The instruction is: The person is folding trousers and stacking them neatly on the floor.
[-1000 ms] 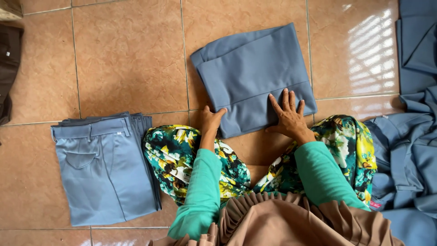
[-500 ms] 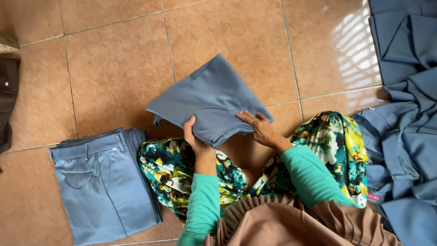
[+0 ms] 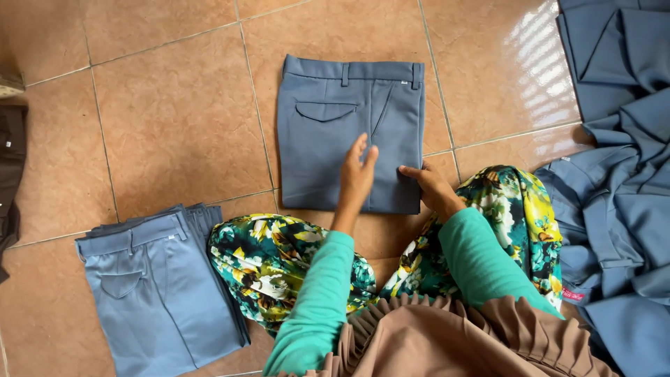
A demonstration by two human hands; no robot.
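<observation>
Folded blue-grey trousers (image 3: 349,132) lay flat on the tiled floor (image 3: 174,105) straight ahead of the seated person, waistband at the far edge and a welt back pocket showing on the left half. The left hand (image 3: 357,178) rested on the near part of the garment, its fingers (image 3: 363,150) stretched out straight and loosely spread, gripping nothing. The right hand (image 3: 431,187) sat at the trousers' near right corner, fingers (image 3: 410,170) extended and pressed down on the fabric edge, also not closed around anything. Both arms wore teal sleeves (image 3: 314,300), and the knees were covered by a floral skirt (image 3: 272,258) in green, yellow and white, with a brown pleated cloth (image 3: 447,342) hanging nearest the camera.

To the person's left, a stack of folded trousers (image 3: 153,293) of the same blue-grey colour lay on the floor, just beside the left knee. On the right, a loose heap of unfolded blue-grey garments (image 3: 614,153) spread along the frame's edge, touching the skirt. Dark brown clothing (image 3: 10,174) showed at the far left border.
</observation>
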